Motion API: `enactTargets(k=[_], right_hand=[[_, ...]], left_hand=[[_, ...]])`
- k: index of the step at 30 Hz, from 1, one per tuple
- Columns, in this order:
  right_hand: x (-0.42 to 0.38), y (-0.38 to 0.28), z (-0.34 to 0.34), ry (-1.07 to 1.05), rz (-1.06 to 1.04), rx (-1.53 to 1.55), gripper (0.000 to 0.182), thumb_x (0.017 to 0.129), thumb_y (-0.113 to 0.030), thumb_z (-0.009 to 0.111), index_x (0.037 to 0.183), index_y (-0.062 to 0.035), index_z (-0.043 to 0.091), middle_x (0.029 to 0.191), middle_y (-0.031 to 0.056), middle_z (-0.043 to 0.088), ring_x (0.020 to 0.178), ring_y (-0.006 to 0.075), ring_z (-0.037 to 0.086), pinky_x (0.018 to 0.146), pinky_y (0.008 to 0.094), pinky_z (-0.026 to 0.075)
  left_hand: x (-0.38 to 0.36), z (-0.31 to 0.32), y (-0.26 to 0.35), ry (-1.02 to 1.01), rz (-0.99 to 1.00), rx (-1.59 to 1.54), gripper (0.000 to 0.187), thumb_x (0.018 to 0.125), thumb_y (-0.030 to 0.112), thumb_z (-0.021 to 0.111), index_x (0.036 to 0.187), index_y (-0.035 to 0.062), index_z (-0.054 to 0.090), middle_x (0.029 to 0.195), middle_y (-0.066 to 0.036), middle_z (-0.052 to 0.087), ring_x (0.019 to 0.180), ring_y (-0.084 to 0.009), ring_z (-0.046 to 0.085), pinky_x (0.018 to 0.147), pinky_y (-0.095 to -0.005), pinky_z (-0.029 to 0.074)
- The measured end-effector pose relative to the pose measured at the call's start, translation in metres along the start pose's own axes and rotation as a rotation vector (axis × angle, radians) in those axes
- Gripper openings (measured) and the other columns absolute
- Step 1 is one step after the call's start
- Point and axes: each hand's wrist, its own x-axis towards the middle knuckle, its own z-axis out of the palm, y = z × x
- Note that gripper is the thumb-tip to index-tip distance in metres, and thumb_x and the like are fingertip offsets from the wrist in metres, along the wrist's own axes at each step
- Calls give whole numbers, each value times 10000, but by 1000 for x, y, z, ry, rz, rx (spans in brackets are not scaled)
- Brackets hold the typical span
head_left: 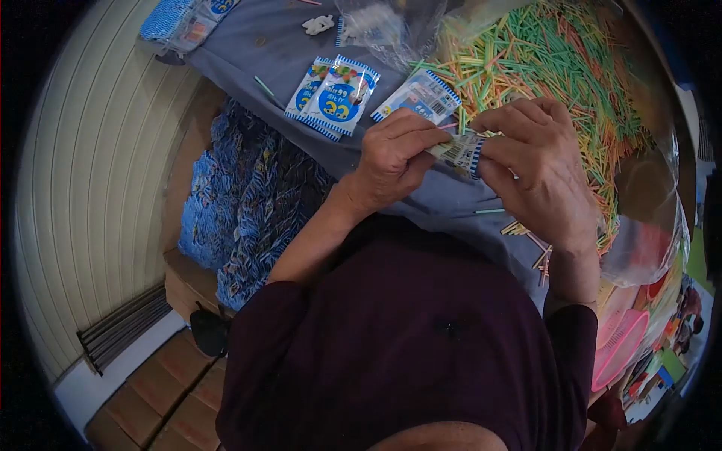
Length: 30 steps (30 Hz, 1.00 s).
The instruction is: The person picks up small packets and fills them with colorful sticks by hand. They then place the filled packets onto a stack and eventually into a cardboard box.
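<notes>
A small printed packet [460, 152] with a blue striped edge is held between my two hands. My left hand [396, 159] pinches its left end, fingers closed. The fingers of my right hand [532, 161] are closed on its striped right end. A thin pink stick shows by my left fingertips. Just beyond my hands lies another packet [421, 96], showing a barcode. Two overlapping packets [340, 96] with blue round prints lie to the left. A large heap of coloured sticks [541, 56] spreads behind and beside my right hand.
A grey cloth [248, 41] covers the table. Clear plastic bags [376, 34] lie at the back, near a white piece [318, 25]. A box of blue packets [241, 188] stands left below the table edge. A pink basket [620, 346] is at the lower right.
</notes>
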Motion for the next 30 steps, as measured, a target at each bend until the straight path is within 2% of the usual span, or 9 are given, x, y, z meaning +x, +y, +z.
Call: enactTargets(k=[4, 6, 12, 16, 19, 21, 25, 27, 30], right_hand=[[5, -10, 1, 19, -54, -66, 72, 705, -107, 695, 766, -86, 663, 1006, 38, 654, 957, 215, 605, 904, 425, 406], [4, -14, 5, -34, -68, -6, 130, 647, -33, 693, 743, -45, 605, 1094, 58, 659, 975, 224, 603, 937, 431, 412], [2, -11, 16, 42, -75, -67, 143, 656, -21, 677, 773, -48, 600, 1118, 58, 649, 982, 225, 604, 960, 443, 399], [-5, -6, 19, 2, -60, -33, 150, 669, -30, 677, 802, -51, 611, 1149, 58, 643, 985, 223, 605, 962, 461, 395], [-8, -5, 28, 40, -70, 32, 166, 687, -39, 676, 842, -55, 622, 1149, 59, 641, 989, 223, 608, 966, 467, 387], [-11, -5, 31, 290, -130, 58, 174, 706, -43, 671, 875, -56, 630, 1120, 66, 648, 998, 231, 610, 960, 464, 391], [-21, -3, 24, 326, -140, 55, 166, 727, -23, 661, 884, -51, 615, 1087, 66, 651, 978, 248, 617, 946, 453, 408], [-25, 3, 22, 357, -77, 109, 184, 770, -57, 667, 946, -75, 614, 1048, 49, 638, 982, 210, 616, 921, 445, 407], [-44, 10, 3, 535, 170, 564, 121, 838, 41, 594, 940, -21, 578, 1000, 103, 645, 909, 231, 630, 842, 357, 489]], left_hand=[[-6, 2, -3, 8, -31, 2, 395, 601, -102, 661, 974, 21, 703, 865, -106, 672, 766, -276, 644, 682, -354, 527], [-7, 3, -6, 17, 19, -26, 395, 609, -107, 655, 978, 24, 701, 870, -111, 674, 764, -279, 641, 681, -353, 524], [-8, -6, 8, -37, -94, -28, 367, 614, -103, 672, 967, -5, 686, 870, -117, 669, 762, -287, 642, 674, -363, 526], [-7, -5, 13, -71, 4, -37, 357, 612, -88, 697, 962, -20, 681, 877, -125, 668, 760, -291, 646, 674, -366, 531], [-2, -4, 18, -66, -52, -14, 342, 613, -72, 717, 949, -21, 684, 895, -132, 671, 802, -296, 650, 704, -381, 531], [3, -9, 22, -83, -39, 67, 315, 616, -56, 733, 926, -23, 687, 914, -131, 673, 824, -298, 637, 721, -380, 523], [11, -13, 33, -82, 11, 153, 301, 623, -50, 736, 919, -18, 690, 925, -126, 670, 826, -289, 617, 724, -369, 509], [11, -10, 34, -61, 10, 116, 265, 653, -44, 745, 908, -4, 688, 879, -114, 668, 777, -279, 609, 690, -346, 495], [5, -20, 28, 27, -98, 76, 157, 696, -30, 756, 798, -7, 639, 772, -104, 634, 692, -255, 565, 621, -338, 450]])
